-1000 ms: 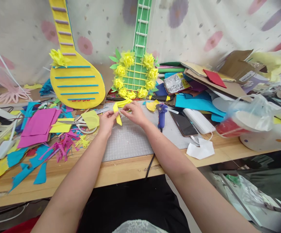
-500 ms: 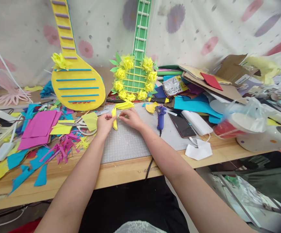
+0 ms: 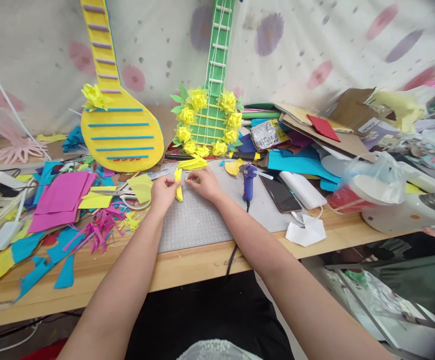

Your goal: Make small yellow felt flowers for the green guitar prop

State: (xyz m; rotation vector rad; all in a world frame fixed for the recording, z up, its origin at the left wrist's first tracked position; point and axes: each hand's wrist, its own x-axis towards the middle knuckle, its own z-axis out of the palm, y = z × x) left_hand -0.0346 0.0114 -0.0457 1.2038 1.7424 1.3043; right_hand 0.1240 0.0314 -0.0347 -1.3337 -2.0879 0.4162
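Between the fingers of my left hand [image 3: 165, 192] stands a folded yellow paper strip [image 3: 179, 186], held over the grey cutting mat [image 3: 198, 225]. My right hand [image 3: 203, 183] is just right of the strip, its thumb and fingers pinched together; what they hold, if anything, is too small to make out. More yellow paper strips [image 3: 192, 163] lie just beyond my hands. A purple glue gun [image 3: 249, 182] rests on the mat to the right, its black cord running off the table's front edge.
A yellow paper guitar [image 3: 123, 135] and a green one [image 3: 211, 125] with yellow flowers lean at the back. Scissors [image 3: 130, 199], magenta sheets [image 3: 61, 200] and scraps cover the left. A phone [image 3: 280, 192], power bank [image 3: 303, 189] and red-and-white cup [image 3: 356, 192] are on the right.
My hands stay nearly in place, with the left still pinching the yellow strip. The right fingers have shifted very slightly; the whole view has moved a little.
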